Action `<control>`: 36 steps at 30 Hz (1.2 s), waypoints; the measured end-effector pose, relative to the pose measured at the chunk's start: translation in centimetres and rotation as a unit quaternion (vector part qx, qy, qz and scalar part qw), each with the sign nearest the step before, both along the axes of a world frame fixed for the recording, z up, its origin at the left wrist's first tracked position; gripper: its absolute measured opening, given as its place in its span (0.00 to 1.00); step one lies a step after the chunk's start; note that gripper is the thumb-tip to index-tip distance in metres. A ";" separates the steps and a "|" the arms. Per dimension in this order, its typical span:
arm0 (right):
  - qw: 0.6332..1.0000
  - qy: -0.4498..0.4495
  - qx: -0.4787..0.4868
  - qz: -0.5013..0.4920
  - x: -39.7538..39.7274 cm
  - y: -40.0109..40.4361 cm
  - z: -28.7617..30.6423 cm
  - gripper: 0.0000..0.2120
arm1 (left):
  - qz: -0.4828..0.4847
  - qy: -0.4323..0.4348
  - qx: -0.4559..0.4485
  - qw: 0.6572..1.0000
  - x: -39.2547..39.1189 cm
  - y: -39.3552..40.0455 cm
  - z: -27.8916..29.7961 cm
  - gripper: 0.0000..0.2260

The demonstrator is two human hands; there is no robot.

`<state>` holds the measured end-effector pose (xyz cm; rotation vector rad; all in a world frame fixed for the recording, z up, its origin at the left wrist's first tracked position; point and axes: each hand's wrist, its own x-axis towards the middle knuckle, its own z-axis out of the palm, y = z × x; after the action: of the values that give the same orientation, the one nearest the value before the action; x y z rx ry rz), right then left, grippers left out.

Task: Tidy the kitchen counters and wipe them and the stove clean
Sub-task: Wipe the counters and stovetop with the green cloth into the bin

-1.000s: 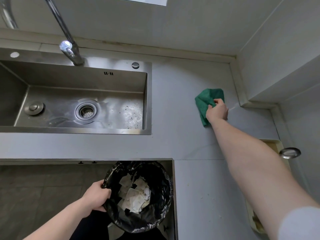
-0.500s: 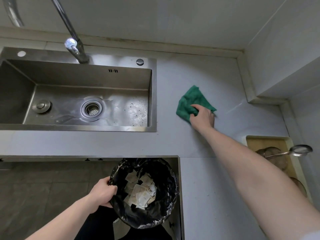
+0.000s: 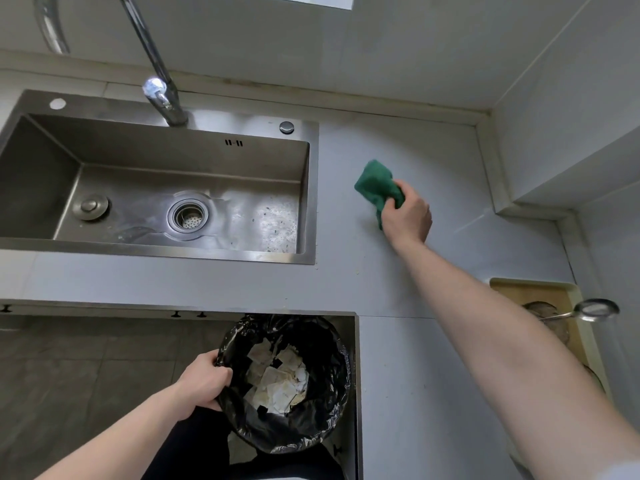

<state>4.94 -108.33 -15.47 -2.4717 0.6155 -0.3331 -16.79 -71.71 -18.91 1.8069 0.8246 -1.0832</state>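
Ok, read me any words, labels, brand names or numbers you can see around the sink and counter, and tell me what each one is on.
None can be read.
Sink: only overflow slots on the back wall, no lettering.
Paper scraps in the trash bin: stained, no print that can be made out.
Green cloth, faucet, counter: no markings visible.

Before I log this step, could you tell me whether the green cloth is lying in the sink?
No, the green cloth is on the counter right of the sink, gripped by the right hand.
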 end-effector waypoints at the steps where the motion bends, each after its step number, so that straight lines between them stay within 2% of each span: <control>1: 1.000 -0.003 -0.002 -0.008 1.5 -0.4 0.2 0.19 | 0.002 -0.001 0.000 1.000 0.0 0.0 -0.1 0.15; 11: 0.998 0.052 -0.004 -0.046 10.9 -2.0 -2.1 0.21 | 0.021 0.013 -0.013 1.000 0.1 0.3 -1.3 0.16; 14: 0.995 0.099 -0.011 -0.020 12.5 -1.9 -3.3 0.20 | 0.023 0.012 -0.011 1.000 0.1 0.4 -1.8 0.16; 19: 0.977 0.203 -0.040 0.056 13.6 -1.2 -4.9 0.25 | 0.023 0.017 -0.018 0.999 0.3 0.6 -2.2 0.18; 26: 0.970 0.195 -0.080 0.123 9.6 -0.5 -5.0 0.22 | 0.030 0.016 -0.013 0.999 -0.1 0.4 -2.6 0.17; 36: 0.963 0.206 -0.066 0.159 0.6 2.2 -4.4 0.23 | 0.006 0.011 -0.026 1.000 0.2 0.3 -1.6 0.17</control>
<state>5.55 -106.16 -19.82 -2.7344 0.3511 0.2820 -16.60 -71.39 -20.56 1.7463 0.8124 -1.1093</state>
